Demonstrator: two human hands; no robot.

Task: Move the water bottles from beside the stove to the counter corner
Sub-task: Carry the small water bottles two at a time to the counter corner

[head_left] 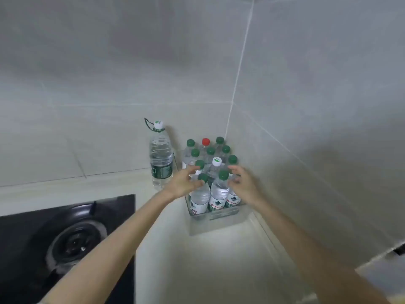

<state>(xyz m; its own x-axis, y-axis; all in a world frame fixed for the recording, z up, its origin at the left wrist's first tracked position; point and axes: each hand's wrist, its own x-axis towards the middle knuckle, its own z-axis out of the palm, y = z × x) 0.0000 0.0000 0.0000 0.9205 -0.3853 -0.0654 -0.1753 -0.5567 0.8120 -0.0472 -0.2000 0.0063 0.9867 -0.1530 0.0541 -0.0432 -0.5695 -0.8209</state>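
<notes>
Past the stove (72,242), on the pale worktop (197,266), the left hand (183,184) and right hand (244,185) flank the front upright water bottles (219,194) in the corner, fingers curled; blur hides any grip. Leftward, nearer the left hand, a tall bottle (161,159) stands upright.

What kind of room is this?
Most likely a home kitchen. A black gas stove is set into a pale counter, grey tiled walls meet in a corner, and a cluster of small water bottles stands in that corner.
</notes>
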